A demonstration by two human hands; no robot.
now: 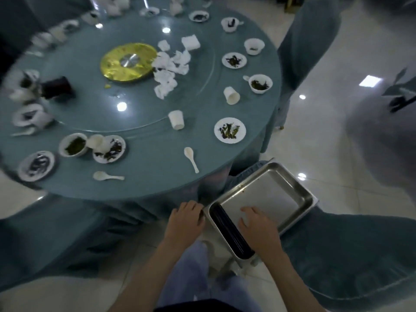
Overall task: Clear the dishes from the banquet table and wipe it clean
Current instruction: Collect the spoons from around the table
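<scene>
Left hand [188, 218]: fingers curled at the near-left corner of the steel tray [276, 188], gripping its rim. The knuckles face up and the forearm runs in from the near edge.

Right hand [256, 225]: lies across the tray's near rim, fingers spread and lightly bent, tips touching the tray floor. It holds nothing that we can see. The wrist is angled left, the forearm coming from the near right.

Tray: rectangular, shiny, with a few brown specks on the floor and a dark near wall. It sits low, just right of the round desk [153, 167], beside a blue-covered chair [360, 255].

Desk: blue cloth, dishes not yet cleared. We note:
- a soiled plate [229, 130] near the right edge
- two tipped white cups [176, 120] [231, 95]
- two white spoons [191, 159] [107, 176] on the near side
- a bowl of greens [73, 144] at near left
- crumpled napkins [171, 66] beside a gold disc [128, 61] at centre

The far-left dishes are blurred.
</scene>
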